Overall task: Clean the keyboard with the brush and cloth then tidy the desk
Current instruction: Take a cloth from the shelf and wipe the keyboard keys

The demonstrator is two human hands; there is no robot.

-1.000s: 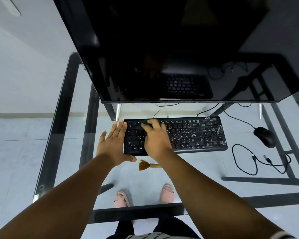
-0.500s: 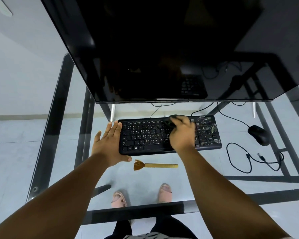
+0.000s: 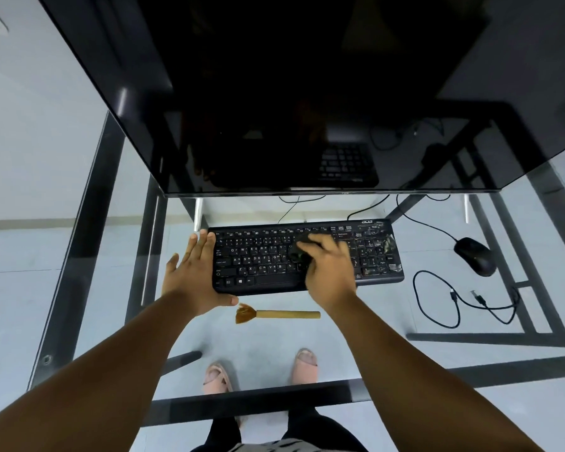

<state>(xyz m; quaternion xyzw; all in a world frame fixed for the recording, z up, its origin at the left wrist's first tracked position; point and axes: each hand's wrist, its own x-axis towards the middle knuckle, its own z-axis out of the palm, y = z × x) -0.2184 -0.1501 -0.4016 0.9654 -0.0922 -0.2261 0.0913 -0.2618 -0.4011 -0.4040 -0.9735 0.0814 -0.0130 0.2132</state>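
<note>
A black keyboard (image 3: pixel 258 256) lies on the glass desk (image 3: pixel 356 324) below the monitor. My right hand (image 3: pixel 330 269) presses a dark cloth (image 3: pixel 299 247) onto the keys right of the keyboard's middle; most of the cloth is hidden under my fingers. My left hand (image 3: pixel 193 275) lies flat with fingers spread against the keyboard's left end, thumb at its front corner. A small brush (image 3: pixel 276 314) with a wooden handle and brown bristles lies on the glass just in front of the keyboard, bristles pointing left.
A large black monitor (image 3: pixel 291 93) overhangs the back of the desk. A black mouse (image 3: pixel 475 256) sits to the right, with a loose black cable (image 3: pixel 437 298) coiled in front of it. My feet show through the glass below.
My right hand with the cloth has swept from the keyboard's left part towards the right across the keys. My left hand has stayed at the left end. The brush has not moved.
</note>
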